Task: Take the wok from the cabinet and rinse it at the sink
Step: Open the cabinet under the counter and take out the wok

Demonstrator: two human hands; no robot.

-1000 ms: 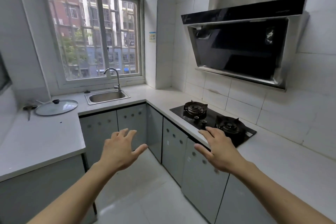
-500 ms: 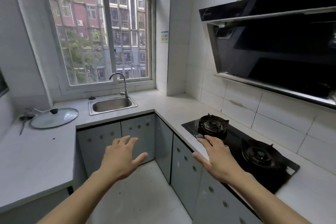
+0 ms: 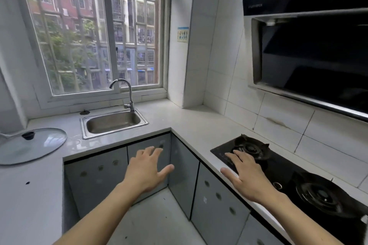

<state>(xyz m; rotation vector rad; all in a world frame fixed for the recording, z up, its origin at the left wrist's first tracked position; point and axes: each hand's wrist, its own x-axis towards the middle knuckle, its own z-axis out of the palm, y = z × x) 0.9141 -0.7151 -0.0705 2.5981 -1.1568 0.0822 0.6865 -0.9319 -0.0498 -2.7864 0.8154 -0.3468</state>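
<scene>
Wok nowhere in view; presumably behind one of the shut grey cabinet doors [image 3: 95, 177] under the counter, though which door cannot be told. No long axis or handle direction to judge yet.

Left hand [image 3: 146, 171] held out flat in mid-air, fingers spread wide, holding nothing, hanging in front of the door pair directly beneath the sink [image 3: 114, 123]. Right hand [image 3: 246, 177] likewise spread and empty, hovering above the counter edge and the near corner of the black gas hob [image 3: 288, 177]; contact with the hob surface not clear.

Judged from this: left hand nearer the doors below the sink, right hand nearer the doors below the hob [image 3: 217, 203]. All doors closed, so opening one comes first. Sink well apart from both hands, up and to the left beyond the left hand, with the tap [image 3: 124, 93] at its back rim. Short carry to the basin if the wok sits under the sink; a longer swing leftward if under the hob.

Glass lid [image 3: 29, 145] lying flat on the counter just left of the sink.
</scene>
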